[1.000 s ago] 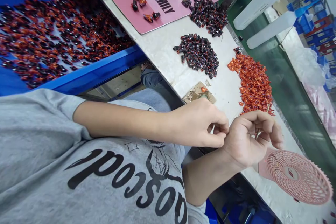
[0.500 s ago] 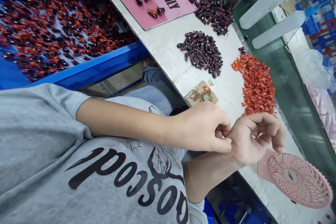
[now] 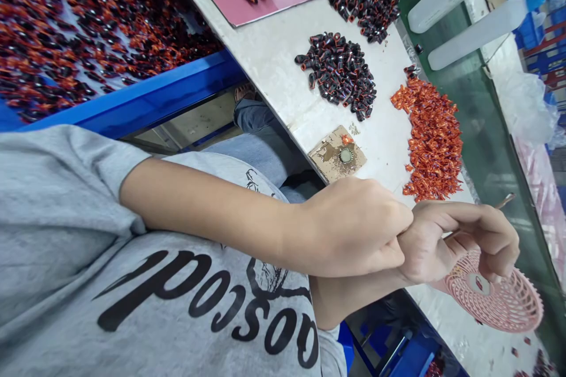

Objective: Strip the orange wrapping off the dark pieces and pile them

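Observation:
My left hand (image 3: 354, 227) is closed in a fist, back of the hand up. Its thumb and curled fingers press against the wrist of my other hand; what is inside the fist, if anything, is hidden. My right hand (image 3: 460, 241) is turned with the inner wrist up and the fingers curled. A thin metal rod-like tool (image 3: 505, 201) sticks out past its fingers; the rest is mostly hidden. Below the right fingers lies a pink lattice basket-like piece (image 3: 522, 300). Near my left hand a small cardboard piece (image 3: 338, 156) carries a round cap-like disc and an orange bit.
Piles of small black-and-red pieces (image 3: 340, 76) and orange spiky pieces (image 3: 435, 135) lie on the white table (image 3: 265, 53). A pink sheet (image 3: 239, 9) holds several pieces. A blue tray (image 3: 145, 91) full of black-and-orange pieces is at left. White bottles (image 3: 477, 35) stand beyond the table.
Both hands have shifted right together, my right hand now over the pink lattice piece. The tool's tip now shows beyond the right fingers. The view has moved slightly.

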The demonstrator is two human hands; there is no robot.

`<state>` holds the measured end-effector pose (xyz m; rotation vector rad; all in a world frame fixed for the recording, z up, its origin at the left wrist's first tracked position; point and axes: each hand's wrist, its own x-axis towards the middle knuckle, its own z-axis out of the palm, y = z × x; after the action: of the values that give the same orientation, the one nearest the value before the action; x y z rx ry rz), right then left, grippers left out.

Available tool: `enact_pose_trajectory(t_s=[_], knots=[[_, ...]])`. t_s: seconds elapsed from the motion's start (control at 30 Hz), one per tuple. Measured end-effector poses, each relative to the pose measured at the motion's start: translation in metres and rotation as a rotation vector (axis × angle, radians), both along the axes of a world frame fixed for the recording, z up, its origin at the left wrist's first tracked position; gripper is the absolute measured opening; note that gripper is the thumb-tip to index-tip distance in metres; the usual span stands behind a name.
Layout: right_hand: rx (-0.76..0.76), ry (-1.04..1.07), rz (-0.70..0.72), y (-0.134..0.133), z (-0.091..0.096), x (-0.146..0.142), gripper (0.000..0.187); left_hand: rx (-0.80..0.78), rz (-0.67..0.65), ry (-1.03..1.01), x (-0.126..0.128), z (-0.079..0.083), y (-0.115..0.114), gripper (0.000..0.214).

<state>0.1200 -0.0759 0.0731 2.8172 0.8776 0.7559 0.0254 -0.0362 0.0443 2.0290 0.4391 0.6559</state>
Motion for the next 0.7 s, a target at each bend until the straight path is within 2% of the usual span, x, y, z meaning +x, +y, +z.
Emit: enact_pose_trajectory(t_s=[0.2,0.33,0.43,0.53,0.6,0.7], knots=[[-0.109,0.027,0.001,-0.002,0.005,0.0,0.053,-0.064,-0.082,-0.05,-0.002,-0.002,0.001,0.016],[-0.084,0.02,0.022,-0.002,0.004,-0.001,0.049,-0.166,-0.114,-0.095,-0.005,-0.003,0.004,0.017],[-0.002,-0.054,0.062,-0.004,0.0,-0.001,0.046,-0.324,-0.136,-0.17,-0.005,-0.004,0.005,0.017],[0.095,-0.1,0.039,-0.015,-0.002,0.007,0.044,-0.58,-0.171,-0.278,0.0,-0.009,-0.001,0.012],[0.125,-0.02,0.035,-0.029,0.0,0.018,0.036,-0.738,-0.181,-0.36,0.006,-0.012,-0.01,0.014],[0.176,0.119,0.042,-0.052,0.006,0.032,0.034,-0.808,-0.154,-0.459,0.013,-0.016,-0.026,0.022]])
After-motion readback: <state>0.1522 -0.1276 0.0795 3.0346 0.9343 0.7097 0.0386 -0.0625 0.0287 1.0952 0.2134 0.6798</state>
